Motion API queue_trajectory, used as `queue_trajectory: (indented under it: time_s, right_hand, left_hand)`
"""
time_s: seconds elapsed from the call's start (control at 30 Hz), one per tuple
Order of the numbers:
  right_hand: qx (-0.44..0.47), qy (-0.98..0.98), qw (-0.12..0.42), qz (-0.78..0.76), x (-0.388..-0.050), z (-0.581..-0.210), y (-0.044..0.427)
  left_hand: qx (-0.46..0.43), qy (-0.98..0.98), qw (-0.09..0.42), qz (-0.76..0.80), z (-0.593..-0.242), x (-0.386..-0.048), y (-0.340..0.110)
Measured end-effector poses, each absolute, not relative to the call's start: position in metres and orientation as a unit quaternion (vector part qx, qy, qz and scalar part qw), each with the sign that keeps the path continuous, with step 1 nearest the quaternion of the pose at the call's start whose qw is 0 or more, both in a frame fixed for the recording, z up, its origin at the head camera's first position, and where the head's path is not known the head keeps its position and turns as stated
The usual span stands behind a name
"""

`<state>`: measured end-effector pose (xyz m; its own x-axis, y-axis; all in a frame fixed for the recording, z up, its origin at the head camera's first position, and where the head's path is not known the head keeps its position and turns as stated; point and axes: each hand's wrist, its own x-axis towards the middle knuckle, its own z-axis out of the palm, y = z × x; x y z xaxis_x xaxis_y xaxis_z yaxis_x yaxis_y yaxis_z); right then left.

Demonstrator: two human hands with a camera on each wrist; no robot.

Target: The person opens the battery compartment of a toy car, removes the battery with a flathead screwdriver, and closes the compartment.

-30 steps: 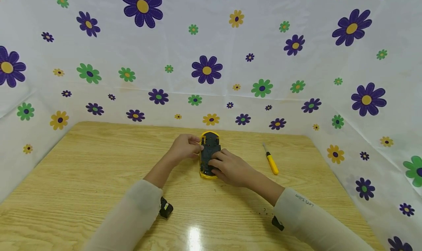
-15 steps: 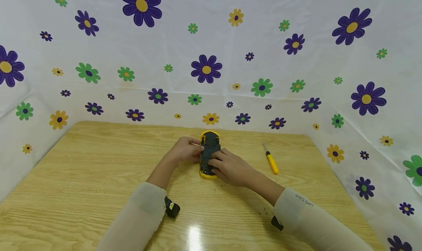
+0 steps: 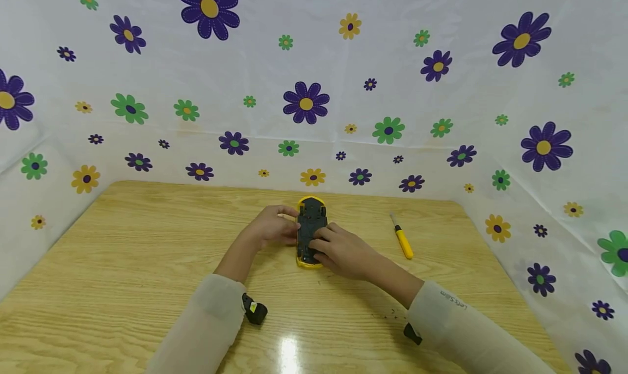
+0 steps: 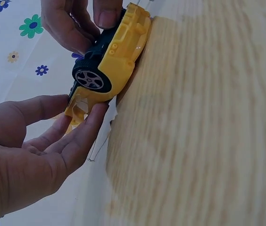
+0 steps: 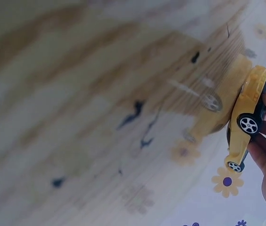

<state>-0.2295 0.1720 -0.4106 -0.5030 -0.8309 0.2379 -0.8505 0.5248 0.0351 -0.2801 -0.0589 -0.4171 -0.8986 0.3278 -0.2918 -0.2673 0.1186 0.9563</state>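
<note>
White cloth (image 3: 265, 63) printed with flowers stands behind and beside a wood-grained table (image 3: 162, 243). Just in from the table's far edge, about midway between its far corners, a toy car (image 3: 311, 224) lies upside down, black underside (image 3: 312, 207) upward. Work on it looks under way: both hands are on it. As far as can be seen, yellow body (image 4: 121, 61) and underside sit together; whether they are fastened, and so how much is left, cannot be told. The screwdriver (image 3: 404, 244) lies untouched, toward the table's far right corner.

The left hand (image 3: 272, 225) has a narrow grip, thumb on the underside's rim and fingers against the body, pinching the car's far end. The right hand (image 3: 343, 252) has its grip drawn in, fingers bent over the underside, holding the nearer part.

Counted: one car, one screwdriver, two hands, two black wrist devices (image 3: 254, 309) at the sleeves (image 3: 203, 322). Two wheels (image 5: 248, 124) show from the right wrist, one plainly from the left; the total is hidden. Several dark specks (image 3: 393, 316) lie toward the table's near edge, too small to count.
</note>
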Motion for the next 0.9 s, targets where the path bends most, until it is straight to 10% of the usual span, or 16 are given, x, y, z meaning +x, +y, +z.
queue_trajectory:
  time_s: [0.9]
  right_hand:
    - [0.505,-0.855,0.115,0.021,-0.206,-0.404,0.171]
  left_hand:
    - [0.027,0.699,0.253,0.669,-0.415,-0.261,-0.064]
